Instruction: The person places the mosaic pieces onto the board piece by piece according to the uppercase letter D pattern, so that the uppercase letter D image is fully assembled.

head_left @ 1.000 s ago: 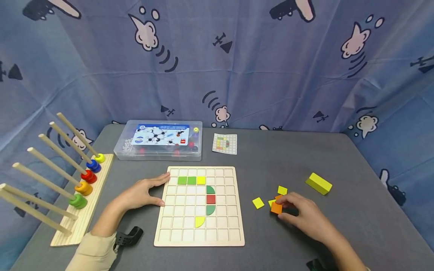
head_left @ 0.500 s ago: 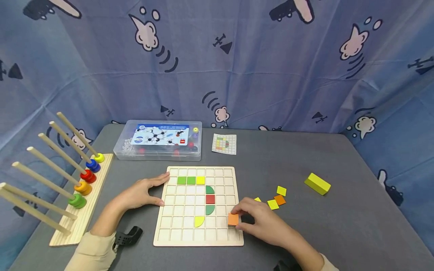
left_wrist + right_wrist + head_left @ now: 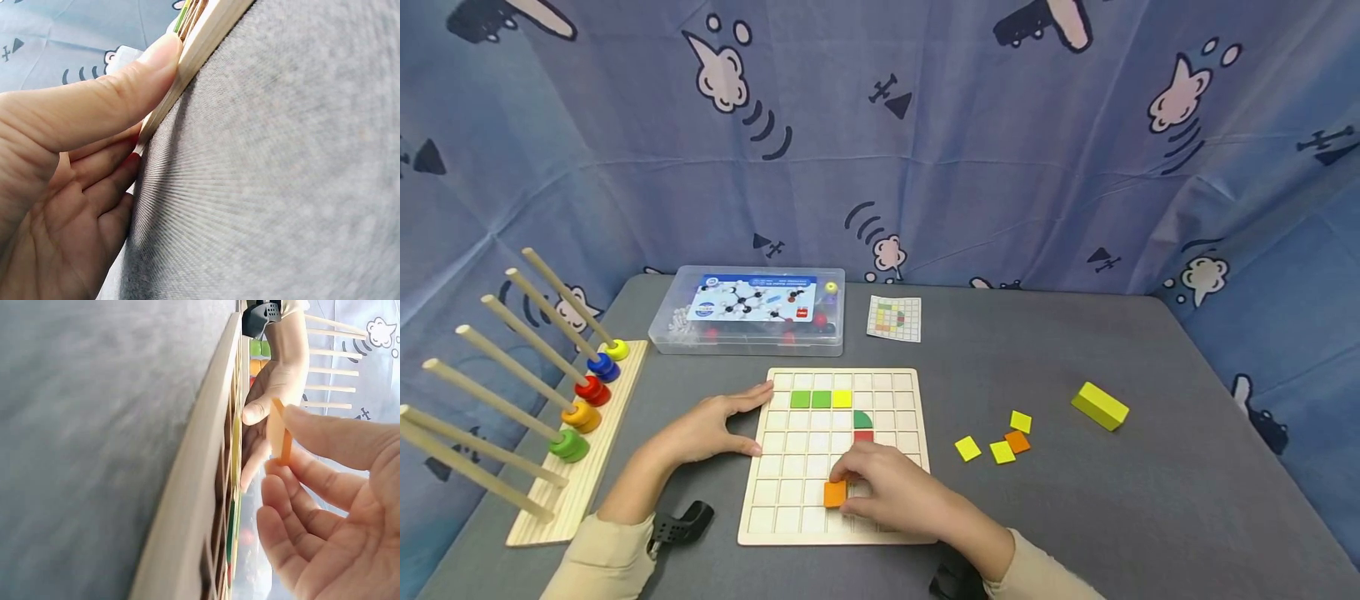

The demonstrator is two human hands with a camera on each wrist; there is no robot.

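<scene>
In the head view my right hand (image 3: pixel 898 492) pinches an orange square tile (image 3: pixel 835 494) over the lower middle of the wooden grid board (image 3: pixel 782 493). The right wrist view shows the tile (image 3: pixel 278 432) between thumb and fingertips, raised above the board. My left hand (image 3: pixel 711 432) rests against the board's left edge, thumb and fingers spread. Its thumb touches the side of the board (image 3: pixel 209 47) in the left wrist view. Two green squares (image 3: pixel 811 399), a yellow square (image 3: pixel 842 399), a green quarter-round tile (image 3: pixel 862 419) and a red tile (image 3: pixel 863 436) lie in cells. My right hand covers other cells.
Yellow tiles (image 3: pixel 967 448) and an orange tile (image 3: pixel 1017 441) lie right of the board. Beyond them is a yellow block (image 3: pixel 1101 406). A pattern card (image 3: pixel 894 319) and a clear plastic case (image 3: pixel 747 312) sit behind. A pegged ring stand (image 3: pixel 580 442) occupies the left.
My right hand has carried the orange tile left from the loose tiles to above the board, now covering the lower green and yellow curved pieces. My left hand has stayed at the board's edge.
</scene>
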